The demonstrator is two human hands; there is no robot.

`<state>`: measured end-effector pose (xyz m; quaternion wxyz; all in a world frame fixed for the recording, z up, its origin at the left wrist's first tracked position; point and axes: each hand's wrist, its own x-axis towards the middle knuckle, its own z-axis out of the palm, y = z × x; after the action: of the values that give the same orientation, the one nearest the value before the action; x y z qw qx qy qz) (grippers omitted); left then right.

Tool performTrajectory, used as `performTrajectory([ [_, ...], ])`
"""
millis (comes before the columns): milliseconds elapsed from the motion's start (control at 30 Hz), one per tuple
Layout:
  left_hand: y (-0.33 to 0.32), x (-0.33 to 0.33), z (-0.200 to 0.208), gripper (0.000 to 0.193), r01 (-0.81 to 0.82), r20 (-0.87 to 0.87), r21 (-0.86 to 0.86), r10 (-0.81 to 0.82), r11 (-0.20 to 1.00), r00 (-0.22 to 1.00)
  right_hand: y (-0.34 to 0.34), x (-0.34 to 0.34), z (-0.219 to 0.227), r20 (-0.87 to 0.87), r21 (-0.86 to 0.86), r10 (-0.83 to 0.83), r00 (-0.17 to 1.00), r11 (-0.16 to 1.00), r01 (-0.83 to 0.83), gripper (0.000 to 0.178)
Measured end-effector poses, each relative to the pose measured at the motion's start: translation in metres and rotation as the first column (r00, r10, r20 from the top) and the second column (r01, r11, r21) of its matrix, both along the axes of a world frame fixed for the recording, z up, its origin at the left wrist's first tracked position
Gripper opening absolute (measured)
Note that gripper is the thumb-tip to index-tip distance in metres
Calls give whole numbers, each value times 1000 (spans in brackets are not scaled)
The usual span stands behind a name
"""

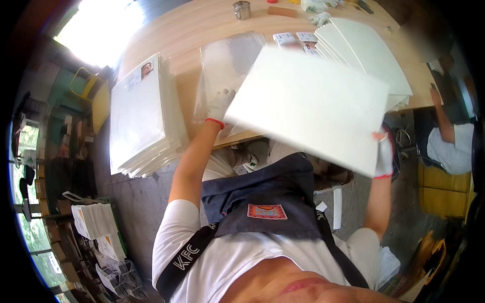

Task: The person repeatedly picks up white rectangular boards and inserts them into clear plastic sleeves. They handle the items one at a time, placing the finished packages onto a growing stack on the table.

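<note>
A large blank white board (308, 106) is held up tilted over the table's near edge, slightly blurred. My right hand (385, 155), in a white glove, grips its lower right edge. My left hand (220, 103), also gloved, rests by the clear plastic sleeves (227, 55) with its fingers stretched out. The board's left corner comes right beside that hand and covers part of it. To the left stands a thick stack of white boards in clear sleeves (136, 116), with a small portrait label on top. Fanned white boards (361, 48) lie at the right.
Small printed cards (285, 39) lie behind the held board. Toward the far edge are a metal canister (242, 10), a brown block (282, 12) and white gloves (321, 19). Another person's arm (442, 118) shows at the right. Paper bundles (93, 221) stand on the lower left.
</note>
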<state>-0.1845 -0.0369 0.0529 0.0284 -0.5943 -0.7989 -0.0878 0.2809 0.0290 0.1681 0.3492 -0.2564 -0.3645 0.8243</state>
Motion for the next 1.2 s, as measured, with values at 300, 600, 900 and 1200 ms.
performTrajectory([
  [300,-32,-25,-21,17,4,241,331,-89,944,967,-66,-1,-79,172,-232,-32,985,970,72,59],
  [600,-26,-14,12,38,-96,762,281,-162,955,627,-94,-32,-97,-11,-276,-227,974,937,215,47],
  [900,-44,-2,12,39,-27,491,466,-233,884,840,-114,-57,-99,15,-167,-218,976,962,218,42],
  [1200,-35,81,-40,50,-752,844,433,-516,497,145,-128,-70,-80,-191,-184,-112,975,980,76,39],
])
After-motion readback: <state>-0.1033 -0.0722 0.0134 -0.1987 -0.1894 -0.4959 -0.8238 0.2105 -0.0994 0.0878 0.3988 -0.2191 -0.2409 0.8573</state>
